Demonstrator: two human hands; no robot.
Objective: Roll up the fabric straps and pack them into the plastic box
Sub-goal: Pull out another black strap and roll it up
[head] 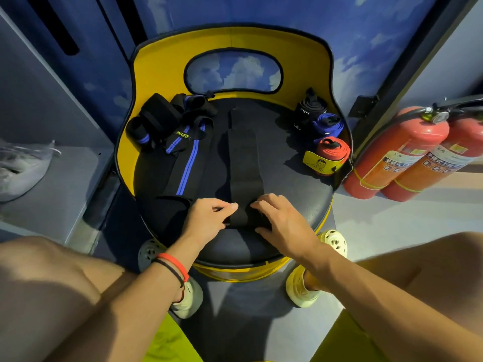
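Observation:
A long black fabric strap (241,158) lies stretched out down the middle of a round black seat (295,189). Its near end is curled into a small roll (241,218). My left hand (209,218) and my right hand (279,220) grip that roll from either side, fingers curled over it. A black strap with a blue stripe (183,165) lies flat to the left. Beyond it sits a heap of loose black straps (162,118). At the seat's right edge stand three rolled straps: black (309,111), blue (328,125) and red (332,152). No plastic box is in view.
The seat has a yellow curved backrest (230,40) with an oval cut-out. Two red fire extinguishers (407,152) stand on the floor to the right. A clear plastic bag (21,165) lies on a ledge to the left. My knees and shoes frame the seat's near side.

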